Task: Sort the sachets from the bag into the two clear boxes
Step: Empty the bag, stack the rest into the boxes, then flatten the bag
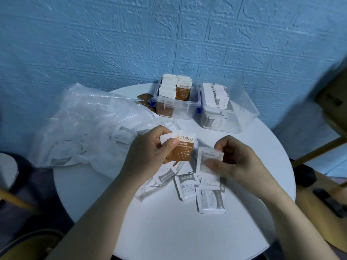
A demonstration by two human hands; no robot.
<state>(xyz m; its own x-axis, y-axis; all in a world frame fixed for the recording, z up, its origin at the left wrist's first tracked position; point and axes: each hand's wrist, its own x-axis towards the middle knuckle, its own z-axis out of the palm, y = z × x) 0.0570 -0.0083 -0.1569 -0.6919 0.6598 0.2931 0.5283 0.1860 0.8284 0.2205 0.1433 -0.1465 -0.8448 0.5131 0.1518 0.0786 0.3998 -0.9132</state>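
Head view: the left hand [148, 152] pinches a brown sachet [181, 149] between thumb and curled fingers, above the round table [169, 231]. The right hand [238, 160] grips a white sachet [208, 160], fingers curled around it, with loose sachets [197, 190] below and two clear boxes [176, 107] behind.

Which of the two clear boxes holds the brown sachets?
The clear plastic box with blue latches, left of the other box, which holds only white-and-grey sachets.

A round white table [169, 231] stands against a blue embossed brick-pattern wall [112, 44] — wooden chair frames [317, 152] alongside.
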